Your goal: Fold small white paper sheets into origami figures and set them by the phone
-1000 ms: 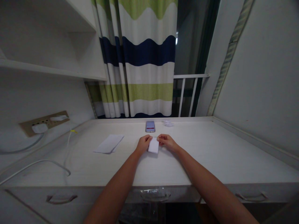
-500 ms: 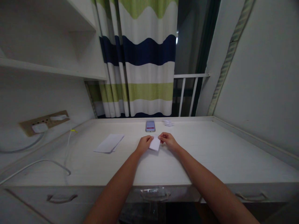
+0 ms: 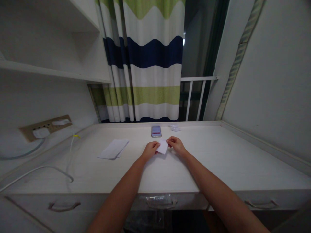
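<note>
Both hands meet over the middle of the white desk [image 3: 218, 168], and between them is a small folded piece of white paper [image 3: 162, 147]. The left hand [image 3: 150, 150] pinches the paper's left edge with fingers curled in; the right hand [image 3: 176, 145] pinches its far right corner between thumb and fingertips. The paper is tilted, its right corner lifted a little off the desk (whether its near edge touches the surface cannot be told). Both forearms reach in from the near edge of the view.

Just beyond the hands a phone [image 3: 156, 131] lies flat with its screen lit. To the right of the phone, near the far edge of the desk, sits a small crumpled white scrap [image 3: 175, 128]. To the left of the hands, well apart from them, loose white sheets [image 3: 113, 149] lie flat on the desk.

Further left a power strip [image 3: 46, 127] is fixed to the wall with white plugs in it, and a white cable [image 3: 48, 169] loops from it across the near left part of the desk. A shelf [image 3: 55, 73] runs along the left wall above. Behind the desk hangs a striped curtain [image 3: 150, 64] in green, white and dark blue, with a white railing [image 3: 198, 94] to its right. Drawer handles [image 3: 63, 205] show along the desk's near front
</note>
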